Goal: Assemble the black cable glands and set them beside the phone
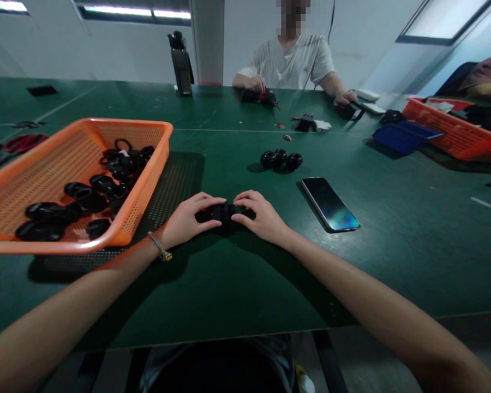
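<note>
Just above the green table (245, 295), a small black ridged plastic fitting (224, 212) is held between both hands. My left hand (190, 217) pinches its left end between thumb and fingers, and a bracelet circles that wrist. On the other end, my right hand (259, 214) has thumb and fingertips closed. Part of the fitting is hidden by the fingers. Beyond the hands stands a cluster of several glossy black round fittings (281, 159). To the left, an orange basket (125, 236) holds several loose black plastic fittings (85, 196).
A phone (330, 204) lies right of my hands. Across the table, a person in a white shirt (292, 63) handles dark items. A spray-bottle-shaped object (181, 65) stands at the back. At right are a blue tray (405, 136) and another orange basket (454, 136).
</note>
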Action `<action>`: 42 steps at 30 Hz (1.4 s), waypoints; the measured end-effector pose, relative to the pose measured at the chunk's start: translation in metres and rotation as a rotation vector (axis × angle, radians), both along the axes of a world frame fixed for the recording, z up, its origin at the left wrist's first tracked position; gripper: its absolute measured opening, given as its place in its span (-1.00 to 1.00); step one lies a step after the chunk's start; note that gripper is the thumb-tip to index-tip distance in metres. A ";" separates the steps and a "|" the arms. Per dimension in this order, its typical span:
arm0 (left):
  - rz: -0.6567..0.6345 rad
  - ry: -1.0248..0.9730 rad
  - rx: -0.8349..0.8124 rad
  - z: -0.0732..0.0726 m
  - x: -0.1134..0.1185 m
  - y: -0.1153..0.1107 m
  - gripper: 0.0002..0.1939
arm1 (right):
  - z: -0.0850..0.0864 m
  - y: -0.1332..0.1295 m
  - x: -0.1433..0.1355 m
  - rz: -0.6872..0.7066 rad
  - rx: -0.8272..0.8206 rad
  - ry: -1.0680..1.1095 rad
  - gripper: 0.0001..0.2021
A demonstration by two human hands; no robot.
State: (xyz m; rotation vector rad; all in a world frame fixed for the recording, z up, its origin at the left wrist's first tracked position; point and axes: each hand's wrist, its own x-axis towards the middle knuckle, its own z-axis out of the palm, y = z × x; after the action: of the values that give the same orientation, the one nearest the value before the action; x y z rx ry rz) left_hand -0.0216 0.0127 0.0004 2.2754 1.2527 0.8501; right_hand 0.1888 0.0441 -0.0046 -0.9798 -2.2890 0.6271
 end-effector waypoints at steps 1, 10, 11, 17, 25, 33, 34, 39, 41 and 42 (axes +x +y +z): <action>0.000 0.001 0.000 0.000 0.000 0.000 -0.62 | 0.000 0.000 0.000 0.000 0.003 0.003 -0.88; -0.001 0.011 0.003 0.000 0.000 -0.001 -0.61 | 0.000 0.000 0.000 -0.005 0.010 -0.010 -0.89; 0.001 0.012 0.001 0.000 0.000 -0.001 -0.61 | -0.001 0.000 0.000 -0.006 0.013 -0.008 -0.89; 0.007 0.009 -0.007 0.000 0.000 0.000 -0.61 | -0.003 0.001 -0.001 -0.008 0.026 -0.004 -0.89; -0.002 0.006 0.007 -0.001 0.000 0.000 -0.62 | -0.003 0.001 -0.001 -0.017 0.051 -0.021 -0.90; -0.010 0.010 0.026 -0.001 0.000 0.000 -0.61 | -0.002 0.000 -0.001 -0.013 0.047 -0.032 -0.89; -0.010 0.012 0.027 -0.001 0.000 0.000 -0.61 | -0.001 0.000 -0.001 -0.014 0.047 -0.036 -0.89; -0.012 0.019 0.024 -0.001 0.000 0.000 -0.61 | -0.001 0.000 -0.001 -0.014 0.049 -0.051 -0.87; -0.013 0.023 0.029 -0.002 0.000 0.000 -0.61 | -0.002 0.000 -0.001 -0.012 0.059 -0.051 -0.87; -0.013 0.025 0.033 -0.002 0.000 0.000 -0.62 | -0.003 0.001 -0.001 -0.010 0.065 -0.049 -0.87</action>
State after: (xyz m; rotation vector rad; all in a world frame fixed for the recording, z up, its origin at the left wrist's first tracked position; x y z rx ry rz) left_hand -0.0214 0.0126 -0.0013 2.3241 1.2420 0.8457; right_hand 0.1879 0.0448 -0.0072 -0.9851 -2.3309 0.5271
